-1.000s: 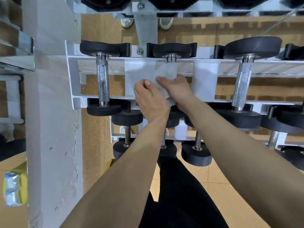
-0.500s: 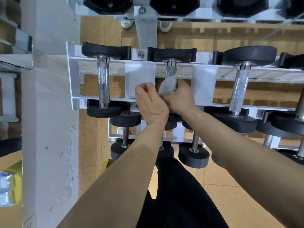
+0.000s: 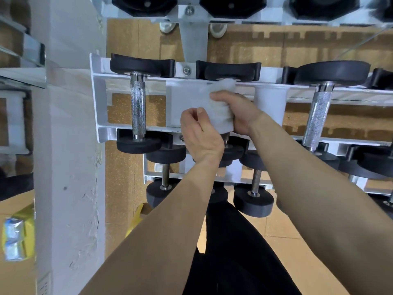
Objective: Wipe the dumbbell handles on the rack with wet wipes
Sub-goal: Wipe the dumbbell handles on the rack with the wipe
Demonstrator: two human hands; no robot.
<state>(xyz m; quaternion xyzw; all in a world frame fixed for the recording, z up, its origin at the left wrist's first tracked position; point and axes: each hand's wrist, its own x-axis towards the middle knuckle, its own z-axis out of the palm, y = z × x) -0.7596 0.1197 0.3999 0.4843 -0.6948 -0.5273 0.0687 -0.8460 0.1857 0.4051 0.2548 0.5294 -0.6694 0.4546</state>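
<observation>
1. Where the middle shelf of the white rack [image 3: 97, 99] crosses the view, three dumbbells lie with their handles running from 12 to 6 o'clock.
2. Middle dumbbell [image 3: 228, 71]: the far black head shows at 12 o'clock of the hands. The handle is hidden under the wet wipe [image 3: 219, 103].
3. Wet wipe: white and bunched, wrapped round that handle, with its far end touching the far head.
4. Right hand [image 3: 238, 111]: fingers and thumb are curled round the wipe and the handle inside it, clamped on from the 3 o'clock side.
5. Left hand [image 3: 202, 137]: at 7 o'clock of the wipe, fingers curled, with the fingertips against the wipe's near edge. Whether it pinches the wipe cannot be told. The two hands are close together.
6. Left dumbbell [image 3: 138, 107], at 9 o'clock of the hands: bare knurled metal handle, touched by neither hand.
7. Right dumbbell [image 3: 316, 116], at 3 o'clock of the hands: larger head and a bare knurled handle, slightly tilted.
8. Lower shelf, at 6 o'clock of the hands: smaller dumbbells [image 3: 255, 182], partly behind the forearms.
9. Top shelf, at 12 o'clock of the view: black many-sided weights [image 3: 144, 5].
10. White pillar [image 3: 68, 167], at 9 o'clock of the rack, with a blurred yellow packet [image 3: 19, 237] at 8 o'clock of the view.
11. Black trousers [image 3: 234, 252], at 6 o'clock of the view.
</observation>
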